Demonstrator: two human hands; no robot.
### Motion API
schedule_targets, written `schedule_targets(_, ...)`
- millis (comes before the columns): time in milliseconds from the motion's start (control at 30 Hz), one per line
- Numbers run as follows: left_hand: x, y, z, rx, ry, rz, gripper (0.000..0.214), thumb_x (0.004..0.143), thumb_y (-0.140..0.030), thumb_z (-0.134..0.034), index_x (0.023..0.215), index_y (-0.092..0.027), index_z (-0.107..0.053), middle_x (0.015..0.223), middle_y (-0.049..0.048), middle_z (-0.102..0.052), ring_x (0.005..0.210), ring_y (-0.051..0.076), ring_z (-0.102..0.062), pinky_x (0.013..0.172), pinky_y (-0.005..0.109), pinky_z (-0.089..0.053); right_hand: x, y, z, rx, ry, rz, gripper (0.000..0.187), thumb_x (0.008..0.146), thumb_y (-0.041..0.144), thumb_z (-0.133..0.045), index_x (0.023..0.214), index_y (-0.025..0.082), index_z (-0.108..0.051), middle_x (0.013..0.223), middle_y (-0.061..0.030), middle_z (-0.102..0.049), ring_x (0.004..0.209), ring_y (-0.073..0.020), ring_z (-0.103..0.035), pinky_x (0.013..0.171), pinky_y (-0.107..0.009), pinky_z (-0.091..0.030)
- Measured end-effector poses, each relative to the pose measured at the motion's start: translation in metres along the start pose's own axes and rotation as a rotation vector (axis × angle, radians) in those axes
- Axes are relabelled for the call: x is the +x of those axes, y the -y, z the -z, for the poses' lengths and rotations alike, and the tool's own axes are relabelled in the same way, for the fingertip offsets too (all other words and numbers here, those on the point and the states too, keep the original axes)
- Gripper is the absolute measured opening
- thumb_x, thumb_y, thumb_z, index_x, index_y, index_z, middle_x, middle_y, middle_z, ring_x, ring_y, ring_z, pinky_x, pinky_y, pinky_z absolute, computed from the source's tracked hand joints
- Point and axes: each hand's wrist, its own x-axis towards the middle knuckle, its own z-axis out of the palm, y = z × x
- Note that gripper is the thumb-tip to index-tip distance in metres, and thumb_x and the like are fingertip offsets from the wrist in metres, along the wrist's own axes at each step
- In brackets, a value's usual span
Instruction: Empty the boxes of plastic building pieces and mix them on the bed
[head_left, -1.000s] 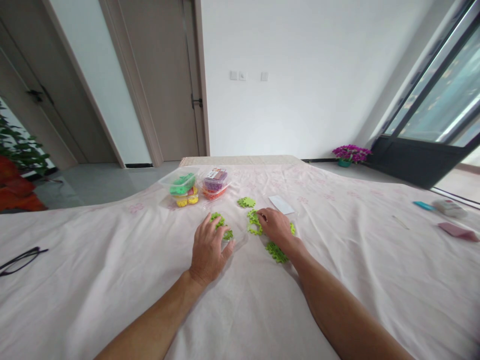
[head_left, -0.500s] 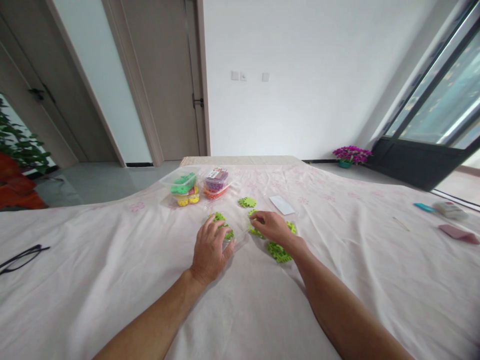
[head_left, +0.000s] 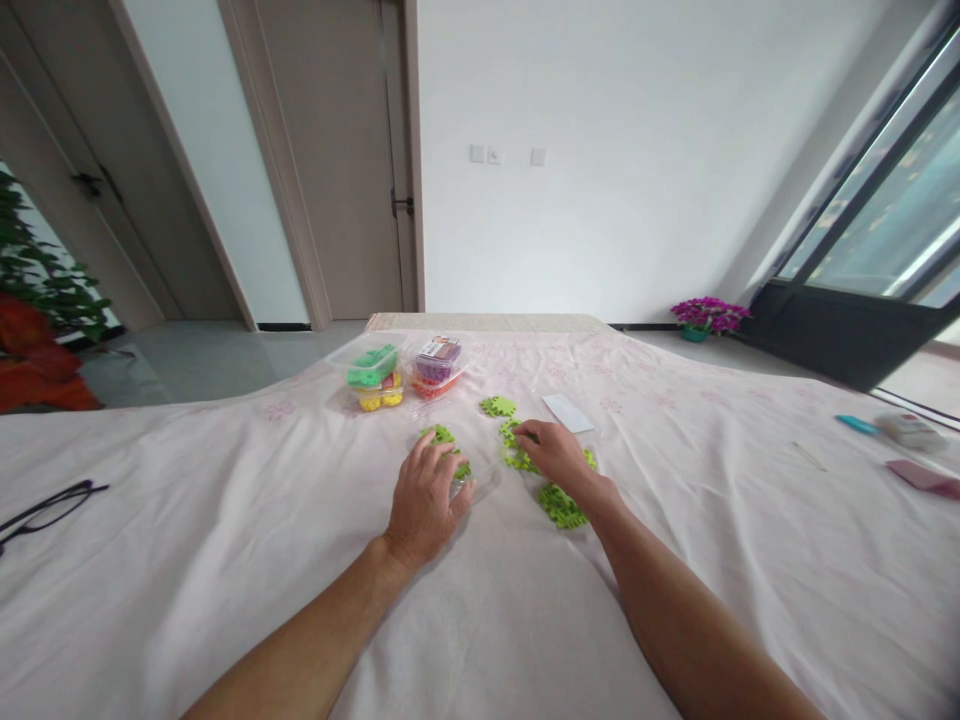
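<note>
Head view, looking down across a pale cloth-covered surface (head_left: 480,620) where a person works with bare green pieces between two forearms. The left hand (head_left: 429,497) is open, fingers spread and gently curved over a clear plastic container (head_left: 484,484) with green toothed pieces (head_left: 441,437) in it; the thumb stands apart, by the near side. The right hand (head_left: 556,455) has thumb and fingertips drawn together above a patch of flat green pieces (head_left: 510,434); whether anything is pinched there cannot be told. A green heap (head_left: 561,507) lies just below the right wrist, and a single green piece (head_left: 498,406) lies farther off, near a white card (head_left: 568,412). Beyond the left hand are two stacks of clear tubs, one green over yellow (head_left: 375,370), the other purple over red-orange (head_left: 437,365).

What could go wrong: the right wrist sits so close to the heap that a low sweep might scatter it. The container looks light, so uneven pressure from the left hand could tip or slide it. The flat pieces seem thin and may cling together or slip from a pinch, and the creased cloth could catch their toothed edges
</note>
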Motion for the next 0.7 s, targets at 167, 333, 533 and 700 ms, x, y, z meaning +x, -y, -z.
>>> schedule_targets(167,0.0,-0.001,0.001,-0.002,-0.007,-0.002,0.021,0.089,-0.032,-0.056,0.106,-0.02,-0.061,0.115,0.0101,-0.059,0.13,0.033,-0.041,0.105,0.054,-0.042,0.002,-0.002,-0.001,0.078,-0.116,-0.015,0.025,0.088,0.031,-0.052,0.098,0.025,-0.074,0.094,-0.002,-0.076,0.086,-0.0194,-0.068,0.073,-0.026,-0.046)
schedule_targets(333,0.0,0.0,0.0,-0.008,-0.007,-0.002,0.022,0.09,-0.032,-0.055,0.108,-0.02,-0.06,0.116,0.0102,-0.059,0.131,0.032,-0.041,0.106,0.055,-0.041,0.006,-0.003,-0.011,0.206,-0.153,0.067,0.025,0.086,0.027,-0.054,0.1,0.021,-0.073,0.1,-0.004,-0.075,0.091,-0.0195,-0.068,0.082,-0.028,-0.049)
schedule_targets(533,-0.002,0.001,-0.002,-0.024,-0.006,-0.01,0.044,0.091,-0.03,-0.052,0.133,-0.019,-0.045,0.128,0.0127,-0.055,0.133,0.032,-0.038,0.107,0.055,-0.04,0.004,0.002,-0.018,0.233,-0.07,0.049,0.029,0.082,0.017,-0.053,0.102,0.02,-0.073,0.101,-0.0048,-0.074,0.093,-0.0193,-0.068,0.087,-0.03,-0.05)
schedule_targets(700,-0.001,-0.001,-0.001,-0.013,0.002,-0.003,0.042,0.091,-0.029,-0.052,0.131,-0.019,-0.048,0.126,0.0128,-0.056,0.133,0.032,-0.039,0.106,0.055,-0.04,0.002,0.007,-0.017,0.187,-0.038,0.066,0.032,0.079,0.012,-0.053,0.102,0.019,-0.073,0.104,-0.0056,-0.073,0.101,-0.021,-0.066,0.094,-0.034,-0.048)
